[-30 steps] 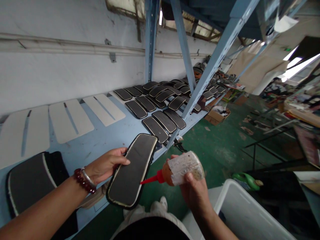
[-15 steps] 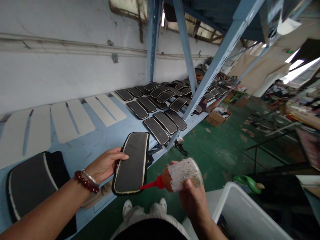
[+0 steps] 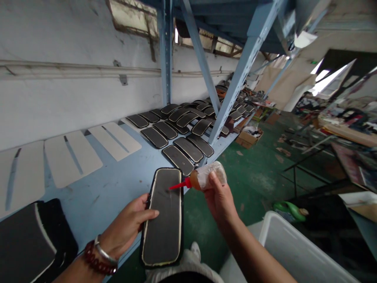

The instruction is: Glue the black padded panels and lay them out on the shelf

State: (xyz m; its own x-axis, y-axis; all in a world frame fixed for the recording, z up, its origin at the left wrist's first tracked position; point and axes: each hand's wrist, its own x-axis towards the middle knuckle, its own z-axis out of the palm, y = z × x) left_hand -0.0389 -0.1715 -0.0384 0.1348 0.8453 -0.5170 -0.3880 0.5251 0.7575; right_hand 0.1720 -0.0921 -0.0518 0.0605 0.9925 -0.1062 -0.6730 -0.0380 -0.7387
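- Head view, left hand (image 3: 129, 224): your forearm enters from the lower left, palm turned inward. Your thumb lies flat on the face of the dark panel (image 3: 163, 232); your fingers pass behind its left edge. The grip is closed to the panel's thickness.
- Head view, right hand (image 3: 220, 200): your forearm rises from the lower right, wrist above the white bin (image 3: 294, 251). Your thumb presses the near side of the bottle (image 3: 210, 175); your fingers curl behind it, partly hidden. The grip is open to the bottle's width and firm around it.
- Head view, bottle: it lies nearly level, its red nozzle (image 3: 180, 184) aimed left over the panel's upper part. Tip contact cannot be determined.
- Head view, panel: it is held lengthwise in front of you, at the edge of the blue table (image 3: 118, 188). Similar panels (image 3: 178, 159) lie beyond it; white sheets (image 3: 114, 141) lie to the left.
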